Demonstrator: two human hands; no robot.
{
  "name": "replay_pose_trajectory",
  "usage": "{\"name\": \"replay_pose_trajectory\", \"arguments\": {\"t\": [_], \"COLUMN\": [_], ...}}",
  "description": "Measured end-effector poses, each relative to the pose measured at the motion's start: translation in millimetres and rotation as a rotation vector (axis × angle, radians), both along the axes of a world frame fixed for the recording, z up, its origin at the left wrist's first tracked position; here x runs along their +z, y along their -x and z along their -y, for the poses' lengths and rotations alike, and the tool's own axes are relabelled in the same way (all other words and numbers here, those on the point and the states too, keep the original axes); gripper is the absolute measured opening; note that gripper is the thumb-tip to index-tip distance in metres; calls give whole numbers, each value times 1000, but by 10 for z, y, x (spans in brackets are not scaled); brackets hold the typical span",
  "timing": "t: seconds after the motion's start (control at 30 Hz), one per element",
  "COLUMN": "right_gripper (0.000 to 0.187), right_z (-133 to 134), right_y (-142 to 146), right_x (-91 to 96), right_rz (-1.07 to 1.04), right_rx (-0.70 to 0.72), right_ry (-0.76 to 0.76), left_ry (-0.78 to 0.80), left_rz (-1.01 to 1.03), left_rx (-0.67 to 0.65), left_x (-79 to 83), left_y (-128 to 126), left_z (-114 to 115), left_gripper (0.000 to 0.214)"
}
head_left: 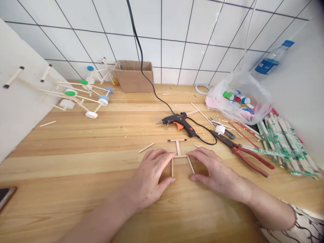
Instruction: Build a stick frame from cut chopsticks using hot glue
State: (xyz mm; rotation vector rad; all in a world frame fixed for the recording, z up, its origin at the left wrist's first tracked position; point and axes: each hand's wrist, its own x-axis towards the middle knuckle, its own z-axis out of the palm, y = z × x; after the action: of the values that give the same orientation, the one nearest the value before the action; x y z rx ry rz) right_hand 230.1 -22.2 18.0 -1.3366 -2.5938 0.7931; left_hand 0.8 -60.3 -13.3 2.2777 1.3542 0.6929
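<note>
A small frame of thin wooden sticks (178, 152) lies flat on the wooden table (101, 175), in front of me. My left hand (152, 172) rests at its left side, fingertips touching the crossbar and thumb by the left leg. My right hand (212, 170) mirrors it on the right side, fingertips at the crossbar's right end and thumb near the right leg. Both hands lie low with fingers slightly curved and apart, grasping nothing. A black hot glue gun (178, 122) with an orange trigger lies just beyond the frame.
Red-handled pliers (243, 152) and wrapped chopsticks (283, 141) lie right. A plastic bag of bottle caps (240, 98), a tape ring (202, 88) and a water bottle (273, 60) sit at back right. Stick-and-cap models (83, 94) and a cardboard box (133, 76) stand at back left. A phone (6, 197) lies at the left edge.
</note>
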Motion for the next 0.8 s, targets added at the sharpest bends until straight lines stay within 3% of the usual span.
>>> {"name": "replay_pose_trajectory", "arguments": {"t": [0.23, 0.8], "right_gripper": [37, 39], "right_z": [-8, -14], "right_y": [-24, -26], "right_x": [-2, -12], "right_rz": [-52, -54], "right_rx": [13, 9], "right_ry": [11, 44], "left_ry": [-9, -36], "left_rz": [-13, 8], "left_rx": [-6, -25], "left_x": [16, -8], "left_y": [-1, 4], "left_z": [-3, -23], "left_gripper": [49, 49]}}
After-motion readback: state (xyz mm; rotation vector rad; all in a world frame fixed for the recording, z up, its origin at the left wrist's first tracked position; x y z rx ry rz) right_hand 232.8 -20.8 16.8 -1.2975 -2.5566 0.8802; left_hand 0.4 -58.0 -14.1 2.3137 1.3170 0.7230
